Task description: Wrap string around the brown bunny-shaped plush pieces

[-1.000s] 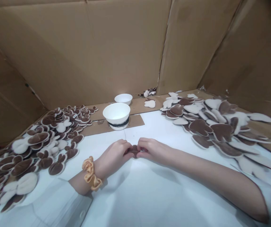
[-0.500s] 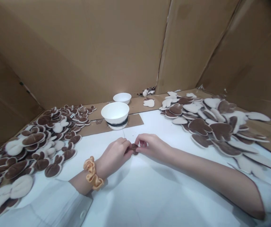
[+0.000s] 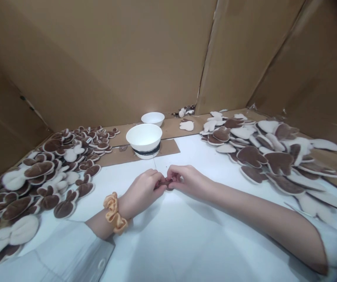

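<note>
Over the white tabletop [image 3: 183,235], my left hand [image 3: 145,188] and my right hand [image 3: 188,180] meet, fingertips nearly touching. Each pinches one side of a small brown plush piece [image 3: 166,182], mostly covered by the fingers. A thin dark thread [image 3: 154,162] runs from near the left fingertips toward the front white bowl [image 3: 144,136]. Black thread [image 3: 147,152] is wrapped around this bowl's lower part. An orange scrunchie [image 3: 115,213] circles my left wrist.
Brown-and-white bunny-shaped plush pieces [image 3: 65,204] heap up on the left. Larger flat plush pieces [image 3: 250,156] pile on the right. Behind the front bowl stands a second white bowl [image 3: 153,117], with one loose plush piece [image 3: 186,125] to its right. Cardboard walls [image 3: 112,62] enclose the table.
My fingers have closed further over the brown plush piece, so less of it shows. Both hands stay in nearly the same place, and the view has shifted slightly.
</note>
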Motion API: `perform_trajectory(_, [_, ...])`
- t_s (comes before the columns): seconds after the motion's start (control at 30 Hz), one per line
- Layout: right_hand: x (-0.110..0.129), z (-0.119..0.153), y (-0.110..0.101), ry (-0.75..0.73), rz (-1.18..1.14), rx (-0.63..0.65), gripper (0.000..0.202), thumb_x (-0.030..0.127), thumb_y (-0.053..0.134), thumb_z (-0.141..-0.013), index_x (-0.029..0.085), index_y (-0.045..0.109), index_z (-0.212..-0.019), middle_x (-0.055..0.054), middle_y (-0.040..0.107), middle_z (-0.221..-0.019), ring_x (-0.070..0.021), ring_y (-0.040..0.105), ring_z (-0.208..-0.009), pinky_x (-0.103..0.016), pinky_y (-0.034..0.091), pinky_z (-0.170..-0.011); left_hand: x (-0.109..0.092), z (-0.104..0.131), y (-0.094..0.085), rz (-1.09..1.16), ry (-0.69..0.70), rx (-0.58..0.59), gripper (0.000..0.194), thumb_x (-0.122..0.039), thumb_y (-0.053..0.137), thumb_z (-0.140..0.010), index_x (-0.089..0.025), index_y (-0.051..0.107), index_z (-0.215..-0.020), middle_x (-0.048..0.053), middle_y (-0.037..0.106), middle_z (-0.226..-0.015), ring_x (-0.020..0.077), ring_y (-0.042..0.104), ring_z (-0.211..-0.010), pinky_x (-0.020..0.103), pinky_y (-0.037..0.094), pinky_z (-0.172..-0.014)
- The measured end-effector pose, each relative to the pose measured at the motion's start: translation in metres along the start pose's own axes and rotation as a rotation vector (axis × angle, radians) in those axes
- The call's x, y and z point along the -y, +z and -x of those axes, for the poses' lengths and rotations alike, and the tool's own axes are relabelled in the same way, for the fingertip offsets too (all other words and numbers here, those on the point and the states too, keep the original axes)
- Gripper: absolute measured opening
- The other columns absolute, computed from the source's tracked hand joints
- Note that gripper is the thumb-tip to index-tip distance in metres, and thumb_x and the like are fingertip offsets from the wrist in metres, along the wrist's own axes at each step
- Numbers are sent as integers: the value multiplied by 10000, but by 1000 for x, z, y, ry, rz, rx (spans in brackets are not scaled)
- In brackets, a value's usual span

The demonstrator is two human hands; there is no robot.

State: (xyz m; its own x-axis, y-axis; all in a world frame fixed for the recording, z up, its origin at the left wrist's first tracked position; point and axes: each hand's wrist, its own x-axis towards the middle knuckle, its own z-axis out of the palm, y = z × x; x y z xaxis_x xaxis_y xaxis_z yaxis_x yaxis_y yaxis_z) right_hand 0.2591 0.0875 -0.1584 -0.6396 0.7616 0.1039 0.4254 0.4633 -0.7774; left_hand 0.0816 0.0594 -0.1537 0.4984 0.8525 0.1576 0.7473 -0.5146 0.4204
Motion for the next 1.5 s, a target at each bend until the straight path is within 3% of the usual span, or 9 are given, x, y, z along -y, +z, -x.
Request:
perform_trajectory(0.2, [-10,-4,-3,-40,44,-3,78,137,565,-696,164,504,-736,32,515,-672,-86,450,-627,-195,349,-586,0,0,1,77,-44,-19,81,-161,481,-768,-160,517,-696,5,499,-697,139,472,-672,237,336,-581])
perform_trajectory(0.43, [-14,-3,4,-79,93,-112,95,133,568,-703,160,477,-700,22,502,-701,-80,442,-638,-186,344,-582,-5,2,2,73,-108,-46,72,-141,474,-754,-168,530,-717,-6,491,-677,140,462,-657,239,325,-573])
perform_trajectory(0.6, [-6,-1,-6,-74,-38,-55,69,118,463,-763,155,504,-805,10,543,-721,-82,464,-623,-196,366,-572,-6,2,5,44,-113,-64,72,-140,466,-751,-167,507,-698,0,494,-694,146,463,-660,242,328,-570])
perform_trajectory(0.77, [7,0,-13,-136,2,-187,75,129,489,-759,150,539,-809,-14,568,-789,-105,478,-699,-220,385,-633,-4,2,5,30,-85,-61,90,-138,461,-758,-163,497,-680,1,484,-680,147,465,-660,245,334,-580])
perform_trajectory(0.87, [7,1,-6,-182,54,-113,93,150,559,-728,176,548,-816,-3,579,-825,-127,483,-785,-250,381,-724,-3,1,5,44,-72,-71,87,-140,476,-756,-160,483,-672,-2,478,-671,143,462,-657,241,332,-576])
perform_trajectory(1.03, [-5,2,4,-71,87,-66,133,186,587,-719,213,529,-835,24,593,-832,-153,459,-844,-259,369,-729,-2,1,6,56,-64,-61,77,-140,491,-758,-161,499,-684,-3,477,-673,139,457,-659,241,331,-584])
perform_trajectory(1.5, [7,-6,0,-116,250,23,124,62,543,-719,163,480,-755,16,569,-743,-117,479,-703,-242,330,-715,-5,5,1,119,-184,-35,72,-160,474,-748,-196,527,-714,-41,476,-615,117,436,-572,234,306,-530])
